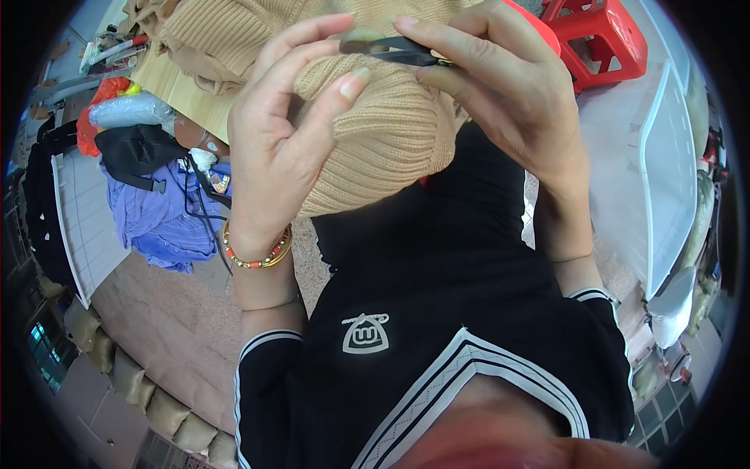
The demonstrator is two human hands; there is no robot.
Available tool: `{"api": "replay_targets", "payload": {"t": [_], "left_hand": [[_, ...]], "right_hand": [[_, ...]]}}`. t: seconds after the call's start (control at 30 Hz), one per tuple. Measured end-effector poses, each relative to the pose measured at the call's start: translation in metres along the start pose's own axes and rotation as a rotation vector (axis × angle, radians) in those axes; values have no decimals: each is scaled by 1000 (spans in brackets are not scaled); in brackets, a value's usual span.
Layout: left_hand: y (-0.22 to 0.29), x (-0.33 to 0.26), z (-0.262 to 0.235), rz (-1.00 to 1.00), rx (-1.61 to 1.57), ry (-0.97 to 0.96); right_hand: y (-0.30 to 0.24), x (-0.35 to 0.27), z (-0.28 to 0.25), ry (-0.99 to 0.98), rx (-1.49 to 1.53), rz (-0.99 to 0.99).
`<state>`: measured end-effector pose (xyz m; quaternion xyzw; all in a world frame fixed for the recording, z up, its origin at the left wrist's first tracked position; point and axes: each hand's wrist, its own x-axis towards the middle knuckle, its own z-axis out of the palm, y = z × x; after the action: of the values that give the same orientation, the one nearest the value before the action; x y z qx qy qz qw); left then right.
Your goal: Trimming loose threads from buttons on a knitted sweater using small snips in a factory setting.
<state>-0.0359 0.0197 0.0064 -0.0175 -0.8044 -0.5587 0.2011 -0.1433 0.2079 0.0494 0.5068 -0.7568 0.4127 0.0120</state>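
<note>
A beige ribbed knit piece [383, 137] is bunched up over my lap. My left hand [273, 137] grips it from the left side, thumb on the near face and fingers curled over the top edge. Pinched between the thumb and fingers of my right hand [516, 78] is a small dark tool that looks like thread snips [402, 56]. Its tip lies at the upper edge of the knit, close to my left fingertips. Whether the blades are apart or together is too small to tell.
More beige knit pieces [226, 35] are heaped on a pale wooden table [183, 94] ahead. Left of it lie a purple-blue cloth [156, 207], a black bag [141, 152] and a clear plastic-wrapped roll [131, 112]. A red plastic stool [617, 43] stands far right, near white panels [668, 180].
</note>
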Motion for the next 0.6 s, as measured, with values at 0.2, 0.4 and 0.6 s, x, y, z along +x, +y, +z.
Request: {"api": "replay_targets", "payload": {"t": [0.2, 0.4, 0.6], "left_hand": [[3, 2, -2, 85, 146, 5], [12, 2, -1, 22, 180, -33], [14, 0, 0, -39, 177, -27]], "right_hand": [[-3, 2, 1, -20, -79, -4], [-3, 3, 1, 4, -125, -44], [1, 1, 4, 40, -174, -109]]}}
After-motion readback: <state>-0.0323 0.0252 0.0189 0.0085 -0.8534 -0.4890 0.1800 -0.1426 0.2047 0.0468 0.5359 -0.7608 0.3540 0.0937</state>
